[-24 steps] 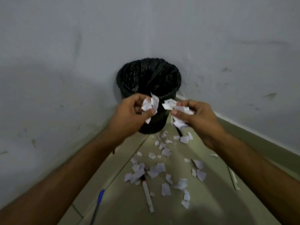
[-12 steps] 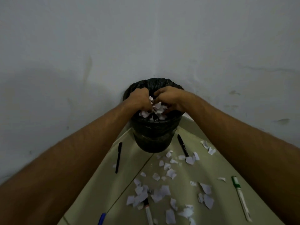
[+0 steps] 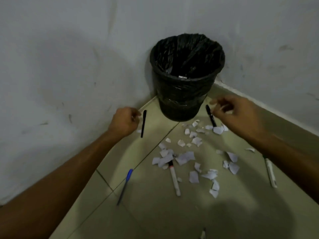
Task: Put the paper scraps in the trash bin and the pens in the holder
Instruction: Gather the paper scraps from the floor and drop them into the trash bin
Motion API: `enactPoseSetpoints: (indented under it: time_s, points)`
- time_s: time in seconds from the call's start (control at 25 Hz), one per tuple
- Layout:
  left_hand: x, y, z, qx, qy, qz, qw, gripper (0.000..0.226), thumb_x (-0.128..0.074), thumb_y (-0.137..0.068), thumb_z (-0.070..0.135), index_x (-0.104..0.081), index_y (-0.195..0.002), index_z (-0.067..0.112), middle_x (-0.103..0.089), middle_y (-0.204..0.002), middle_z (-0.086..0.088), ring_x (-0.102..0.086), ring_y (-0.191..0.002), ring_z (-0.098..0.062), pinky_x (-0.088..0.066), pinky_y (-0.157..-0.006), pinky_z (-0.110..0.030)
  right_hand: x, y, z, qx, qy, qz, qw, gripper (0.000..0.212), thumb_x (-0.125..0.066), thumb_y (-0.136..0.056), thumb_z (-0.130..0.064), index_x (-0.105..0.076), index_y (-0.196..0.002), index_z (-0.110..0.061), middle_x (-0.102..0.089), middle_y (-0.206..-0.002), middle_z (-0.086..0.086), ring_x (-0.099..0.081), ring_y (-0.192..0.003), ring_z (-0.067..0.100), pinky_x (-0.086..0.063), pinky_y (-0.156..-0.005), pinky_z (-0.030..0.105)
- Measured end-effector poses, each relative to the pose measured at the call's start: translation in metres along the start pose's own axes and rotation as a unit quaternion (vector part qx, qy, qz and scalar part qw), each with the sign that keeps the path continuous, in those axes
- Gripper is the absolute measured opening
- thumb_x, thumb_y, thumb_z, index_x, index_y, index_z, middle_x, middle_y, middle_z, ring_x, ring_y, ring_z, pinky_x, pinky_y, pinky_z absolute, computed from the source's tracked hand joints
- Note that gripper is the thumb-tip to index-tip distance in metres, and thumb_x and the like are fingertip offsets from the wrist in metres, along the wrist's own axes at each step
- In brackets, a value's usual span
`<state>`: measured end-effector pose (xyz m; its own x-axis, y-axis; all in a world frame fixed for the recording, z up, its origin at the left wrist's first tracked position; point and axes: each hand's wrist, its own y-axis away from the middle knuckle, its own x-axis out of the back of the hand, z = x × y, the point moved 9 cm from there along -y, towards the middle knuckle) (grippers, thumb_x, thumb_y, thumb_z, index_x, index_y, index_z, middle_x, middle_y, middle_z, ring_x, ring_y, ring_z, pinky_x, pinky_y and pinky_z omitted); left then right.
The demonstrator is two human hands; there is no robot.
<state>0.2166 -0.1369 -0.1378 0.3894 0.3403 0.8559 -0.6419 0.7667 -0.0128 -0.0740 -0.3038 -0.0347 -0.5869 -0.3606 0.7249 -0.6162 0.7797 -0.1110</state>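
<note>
A black trash bin [image 3: 181, 100] with a black liner stands in the corner, and a pale scrap [image 3: 183, 77] shows inside it. Several white paper scraps [image 3: 185, 156] lie scattered on the floor in front of the bin. My left hand [image 3: 123, 122] hovers left of the bin with its fingers curled in and nothing in it, beside a black pen [image 3: 143, 123]. My right hand [image 3: 236, 112], blurred, hangs right of the bin with its fingers loosely apart, over a second black pen [image 3: 211, 118]. No pen holder is in view.
A blue pen [image 3: 125, 185] lies on the tiles at lower left. A white marker [image 3: 174, 180] rests among the scraps, another white marker [image 3: 271, 173] lies at the right by my forearm. Grey walls close off the corner on both sides.
Both hands carried handfuls of scraps up to the bin, let them go inside it, and have pulled back down and apart, empty.
</note>
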Motion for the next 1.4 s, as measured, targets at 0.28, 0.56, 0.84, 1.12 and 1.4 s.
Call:
enactPoseSetpoints:
  time_s: [0.28,0.56,0.84,1.12,1.4]
  points:
    - [-0.076,0.003,-0.064,0.078,-0.001,-0.040,0.996,0.024,-0.072,-0.080,0.015,-0.073,-0.103,0.007,-0.074,-0.098,-0.010,-0.069,-0.096,-0.025,-0.045,-0.084,-0.021,-0.060,0.050,0.076,-0.083,0.040,-0.123,0.988,0.013,-0.069,-0.086,-0.026,-0.070,-0.099,-0.028,-0.070,-0.087,-0.008,-0.068,-0.081,0.009,-0.045,-0.066,0.018]
    - [-0.026,0.026,-0.053,0.070,0.042,0.100,0.992,0.011,-0.066,-0.086,0.008,-0.074,-0.090,0.003,-0.075,-0.089,-0.013,-0.068,-0.077,-0.020,-0.050,-0.079,-0.023,-0.069,0.066,0.114,-0.131,0.084,-0.154,0.976,0.016,-0.070,-0.083,-0.019,-0.072,-0.098,-0.022,-0.071,-0.084,-0.004,-0.067,-0.081,0.013,-0.049,-0.072,0.026]
    - [-0.117,0.090,0.040,-0.157,0.032,-0.164,0.973,0.059,-0.080,-0.072,0.039,-0.061,-0.125,0.020,-0.058,-0.120,-0.007,-0.057,-0.103,-0.017,-0.048,-0.087,-0.026,-0.099,0.104,0.128,-0.115,0.155,-0.257,0.947,0.064,-0.081,-0.071,-0.043,-0.056,-0.128,-0.029,-0.059,-0.121,0.007,-0.060,-0.100,0.020,-0.052,-0.083,0.030]
    - [-0.132,0.068,0.042,-0.189,0.008,-0.131,0.973,0.025,-0.073,-0.083,0.024,-0.071,-0.102,0.008,-0.060,-0.093,-0.006,-0.054,-0.086,-0.021,-0.048,-0.073,-0.033,-0.137,0.147,0.141,-0.068,0.250,-0.330,0.908,0.073,-0.081,-0.072,-0.041,-0.045,-0.135,-0.040,-0.038,-0.136,0.009,-0.050,-0.118,0.027,-0.054,-0.090,0.036]
    - [-0.148,0.039,0.056,-0.171,0.042,-0.162,0.971,0.030,-0.070,-0.084,0.019,-0.070,-0.112,0.008,-0.068,-0.103,-0.009,-0.053,-0.090,-0.014,-0.035,-0.072,-0.014,-0.132,0.110,0.135,-0.048,0.134,-0.246,0.959,0.048,-0.074,-0.082,-0.029,-0.058,-0.128,-0.028,-0.052,-0.126,0.007,-0.058,-0.106,0.024,-0.048,-0.082,0.024]
